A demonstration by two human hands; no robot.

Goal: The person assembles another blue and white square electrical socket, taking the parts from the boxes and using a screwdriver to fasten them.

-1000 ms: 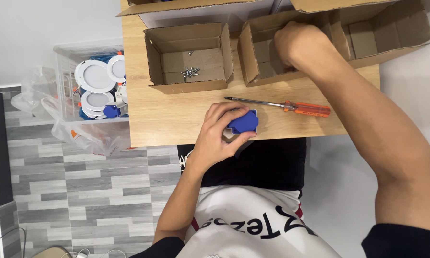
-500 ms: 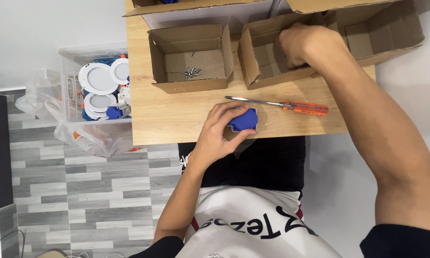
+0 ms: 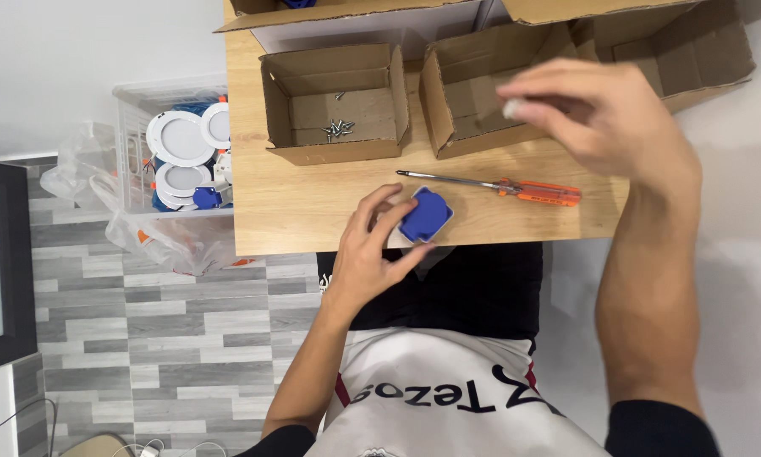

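Observation:
My left hand [image 3: 372,254] grips a small blue and white part [image 3: 424,217] at the near edge of the wooden table [image 3: 296,211]. My right hand [image 3: 604,114] hovers blurred above the middle cardboard box [image 3: 465,101], pinching a small pale piece [image 3: 513,107] between its fingertips. An orange-handled screwdriver [image 3: 516,188] lies on the table between the two hands, its tip pointing left.
A left cardboard box [image 3: 334,101] holds several loose screws [image 3: 338,129]. Another open box [image 3: 693,51] sits at the right. Beside the table, a clear plastic bin [image 3: 173,152] holds round white lamp fittings, with a plastic bag [image 3: 160,241] under it. The floor is grey planks.
My right hand has come up out of the middle box, moving right and toward me with a small pale piece. My left hand stays on the blue part.

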